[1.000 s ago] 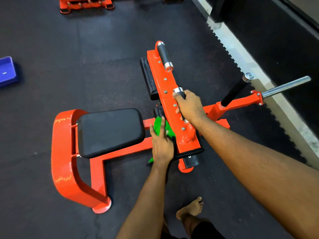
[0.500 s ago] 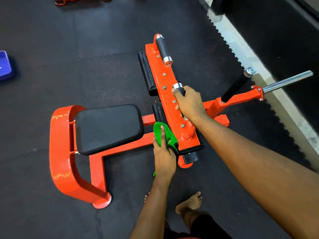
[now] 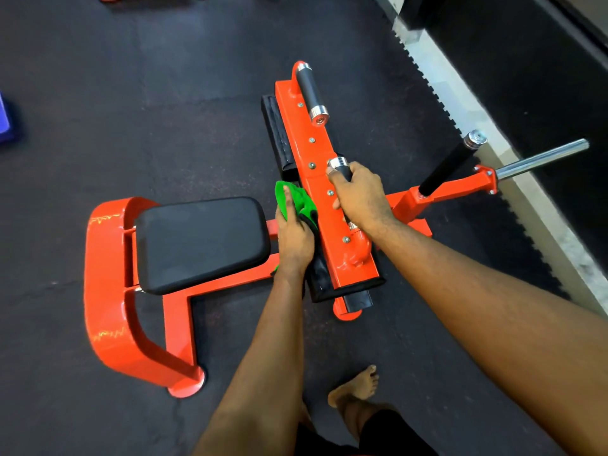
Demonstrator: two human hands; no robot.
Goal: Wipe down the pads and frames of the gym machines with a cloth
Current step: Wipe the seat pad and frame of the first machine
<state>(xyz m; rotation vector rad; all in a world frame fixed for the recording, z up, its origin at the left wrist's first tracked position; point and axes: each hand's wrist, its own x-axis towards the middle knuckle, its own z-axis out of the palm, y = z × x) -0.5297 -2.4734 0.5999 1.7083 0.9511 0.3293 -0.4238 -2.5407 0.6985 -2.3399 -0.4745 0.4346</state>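
- Head view: the left hand (image 3: 294,235) lies flat with straight fingers, pressing the green cloth (image 3: 296,197) against the black knee pad (image 3: 320,278), just right of the seat pad (image 3: 200,241).
- The right hand (image 3: 360,199), farther right of the seat pad, is clenched round a black handle (image 3: 343,171) on the orange bar (image 3: 316,182).

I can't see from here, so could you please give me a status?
Left hand presses green cloth against black pad. Right hand grips handle. Nothing blocking.
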